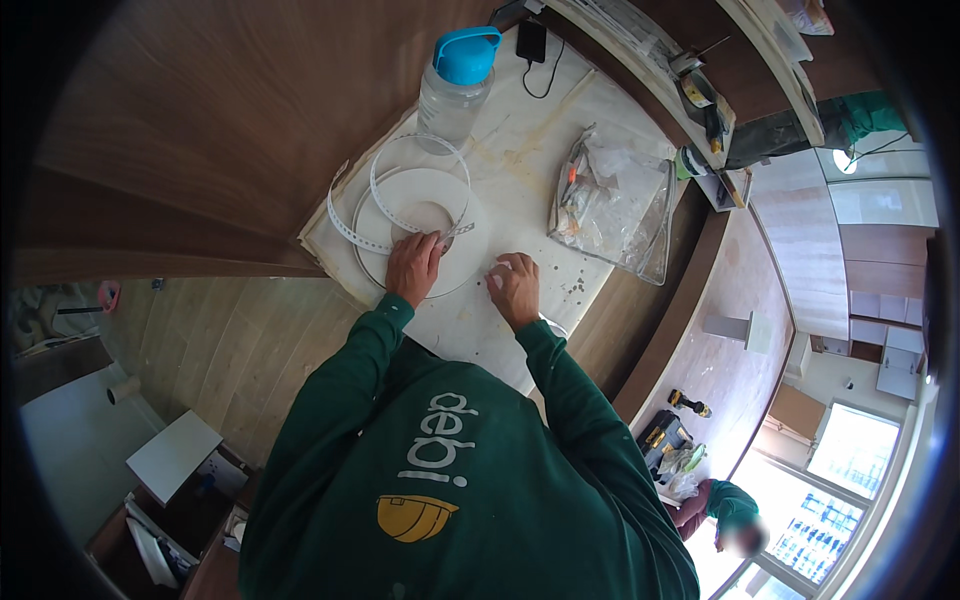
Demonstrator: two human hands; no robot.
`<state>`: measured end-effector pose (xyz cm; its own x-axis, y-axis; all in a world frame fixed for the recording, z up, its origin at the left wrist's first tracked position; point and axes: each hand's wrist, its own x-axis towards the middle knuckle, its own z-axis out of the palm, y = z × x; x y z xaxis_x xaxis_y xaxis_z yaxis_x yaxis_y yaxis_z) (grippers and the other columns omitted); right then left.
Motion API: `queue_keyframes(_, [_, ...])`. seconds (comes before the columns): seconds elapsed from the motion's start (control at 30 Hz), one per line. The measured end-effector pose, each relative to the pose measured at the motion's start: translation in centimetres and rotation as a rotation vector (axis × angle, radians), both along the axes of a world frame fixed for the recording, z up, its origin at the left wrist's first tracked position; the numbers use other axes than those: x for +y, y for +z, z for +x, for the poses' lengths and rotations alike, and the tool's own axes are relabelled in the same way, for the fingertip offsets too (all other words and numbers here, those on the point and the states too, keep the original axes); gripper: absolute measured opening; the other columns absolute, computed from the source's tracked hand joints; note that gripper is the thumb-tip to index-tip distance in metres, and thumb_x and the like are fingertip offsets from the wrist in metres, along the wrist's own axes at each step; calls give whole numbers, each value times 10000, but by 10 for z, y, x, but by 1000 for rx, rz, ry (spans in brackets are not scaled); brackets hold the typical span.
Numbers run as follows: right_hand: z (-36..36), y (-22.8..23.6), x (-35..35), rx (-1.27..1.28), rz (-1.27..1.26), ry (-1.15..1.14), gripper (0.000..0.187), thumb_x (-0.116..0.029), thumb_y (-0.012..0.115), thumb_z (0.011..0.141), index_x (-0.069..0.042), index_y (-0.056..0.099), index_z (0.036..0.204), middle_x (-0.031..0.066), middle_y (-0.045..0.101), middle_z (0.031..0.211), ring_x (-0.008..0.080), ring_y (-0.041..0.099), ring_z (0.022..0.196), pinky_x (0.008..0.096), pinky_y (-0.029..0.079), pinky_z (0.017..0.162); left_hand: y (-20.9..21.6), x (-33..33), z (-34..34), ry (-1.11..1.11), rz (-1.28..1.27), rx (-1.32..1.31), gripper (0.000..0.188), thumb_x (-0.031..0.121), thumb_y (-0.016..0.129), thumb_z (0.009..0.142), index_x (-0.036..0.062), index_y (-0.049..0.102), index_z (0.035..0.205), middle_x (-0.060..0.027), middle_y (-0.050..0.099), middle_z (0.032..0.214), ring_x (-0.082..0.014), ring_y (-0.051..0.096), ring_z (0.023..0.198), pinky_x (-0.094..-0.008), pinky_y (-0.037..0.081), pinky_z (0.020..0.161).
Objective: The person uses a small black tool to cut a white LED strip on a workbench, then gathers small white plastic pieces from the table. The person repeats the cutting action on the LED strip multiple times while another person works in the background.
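A flat white disc [440, 205] lies on the white worktop [540, 150]. A white perforated strip [385, 205] curls in a loose loop over and around it. My left hand [413, 268] rests on the near part of the disc, fingertips pinning the strip's end against it. My right hand [515, 288] sits to the right on the worktop beside the disc's edge, fingers curled inward; I cannot tell whether something small is in them. Both sleeves are dark green.
A clear bottle with a blue cap [456, 88] stands behind the disc. A clear plastic bag of small parts [612, 200] lies to the right, and a dark phone [531, 42] with a cable lies at the back. Wooden panels surround the worktop. Another person [728, 510] crouches below right, near a drill [690, 403].
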<state>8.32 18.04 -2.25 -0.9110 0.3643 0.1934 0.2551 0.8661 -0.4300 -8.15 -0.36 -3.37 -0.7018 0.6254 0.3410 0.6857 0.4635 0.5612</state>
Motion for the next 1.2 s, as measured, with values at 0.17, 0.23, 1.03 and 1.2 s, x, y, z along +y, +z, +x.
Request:
queue_keyframes(0.17, [8, 6, 15, -1, -60, -65, 156, -80, 785, 812, -69, 780, 968, 102, 693, 1233, 347, 600, 1206, 479, 483, 1019, 1, 3, -3, -1, -10, -26, 245, 198, 650, 1026, 53, 700, 1217, -133, 696, 1022, -348, 669, 941, -475, 527, 858])
queue_keyframes(0.23, [1, 3, 24, 16, -57, -19, 230, -58, 750, 817, -57, 769, 1046, 113, 685, 1254, 350, 598, 1225, 476, 488, 1037, 1, 7, -7, -3, -4, -6, 243, 194, 651, 1024, 55, 699, 1218, -134, 695, 1021, -350, 670, 940, -475, 528, 857])
queue_keyframes(1.03, [33, 28, 40, -155, -45, -43, 1037, -372, 963, 714, -85, 451, 1570, 212, 451, 1566, 429, 429, 1442, 527, 365, 1206, -3, 7, -7, -7, -54, 2, 258, 195, 649, 1020, 63, 691, 1238, -128, 701, 1055, -342, 668, 993, -472, 536, 880])
queue_keyframes(1.2, [32, 16, 70, -114, -96, -157, 969, -346, 966, 730, -64, 490, 1527, 212, 510, 1509, 433, 480, 1385, 521, 410, 1173, -7, 7, -8, -19, -27, 26, 259, 181, 655, 1014, 66, 695, 1242, -122, 698, 1052, -336, 668, 995, -467, 537, 882])
